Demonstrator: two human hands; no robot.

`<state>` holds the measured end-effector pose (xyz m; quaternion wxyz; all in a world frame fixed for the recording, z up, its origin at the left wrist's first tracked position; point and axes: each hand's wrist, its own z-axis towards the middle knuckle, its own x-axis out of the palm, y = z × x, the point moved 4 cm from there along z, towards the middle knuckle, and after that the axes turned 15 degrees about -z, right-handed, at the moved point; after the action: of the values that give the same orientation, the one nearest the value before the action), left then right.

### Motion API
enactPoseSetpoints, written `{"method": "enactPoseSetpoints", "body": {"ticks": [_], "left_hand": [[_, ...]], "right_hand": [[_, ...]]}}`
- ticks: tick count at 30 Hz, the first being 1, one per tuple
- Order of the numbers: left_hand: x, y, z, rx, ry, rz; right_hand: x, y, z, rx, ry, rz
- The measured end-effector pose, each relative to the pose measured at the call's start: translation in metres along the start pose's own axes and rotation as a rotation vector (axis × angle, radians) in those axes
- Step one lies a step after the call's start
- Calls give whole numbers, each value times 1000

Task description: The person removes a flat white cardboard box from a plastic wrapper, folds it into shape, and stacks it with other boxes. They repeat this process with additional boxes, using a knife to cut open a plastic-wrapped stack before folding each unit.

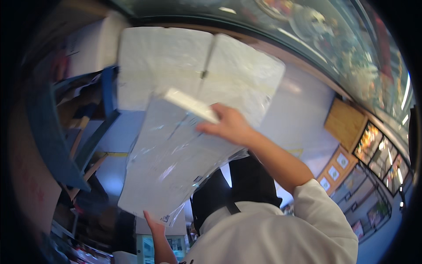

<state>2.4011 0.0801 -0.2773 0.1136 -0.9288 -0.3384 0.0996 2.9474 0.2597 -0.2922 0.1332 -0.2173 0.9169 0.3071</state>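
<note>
A large flat white package point(162, 149) in shiny clear plastic slants across the middle of the head view. Its upper end has a pale edge point(191, 104), blurred by motion. My right hand point(231, 125) closes on that edge near its right end, thumb lower, fingers above. Down at the package's lower end, my left hand point(154, 223) holds it close to the corner, with the thumb side showing and the other fingers hidden underneath. Just beyond lie two more white wrapped packages, a left one point(160, 57) and a right one point(244, 72), side by side with a dark gap between.
A glass display case point(303, 26) with ornaments runs along the far side. At left stand a blue-grey frame point(66, 145) and a white carton point(88, 46). Framed panels point(334, 171) and a black wire rack point(365, 198) are at the right.
</note>
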Motion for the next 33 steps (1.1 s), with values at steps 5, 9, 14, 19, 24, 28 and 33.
{"method": "enactPoseSetpoints", "body": {"ticks": [5,9,14,19,24,28,33], "left_hand": [[100,10,60,42,157,-61],[188,8,86,87,120,-130],[243,-22,109,213,93,-107],[247,-66,126,348,106,-12],[293,-95,117,380,180,116],[337,-108,113,412,273,229],[371,-116,116,414,318,363]], "right_hand": [[-69,12,66,-35,-133,-18],[-109,25,138,-97,-108,10],[-122,16,180,-36,-73,43],[-106,-30,157,-30,-131,293],[-107,-69,130,88,-199,503],[-108,-103,109,167,-221,647],[-99,-115,91,214,-282,733]]}}
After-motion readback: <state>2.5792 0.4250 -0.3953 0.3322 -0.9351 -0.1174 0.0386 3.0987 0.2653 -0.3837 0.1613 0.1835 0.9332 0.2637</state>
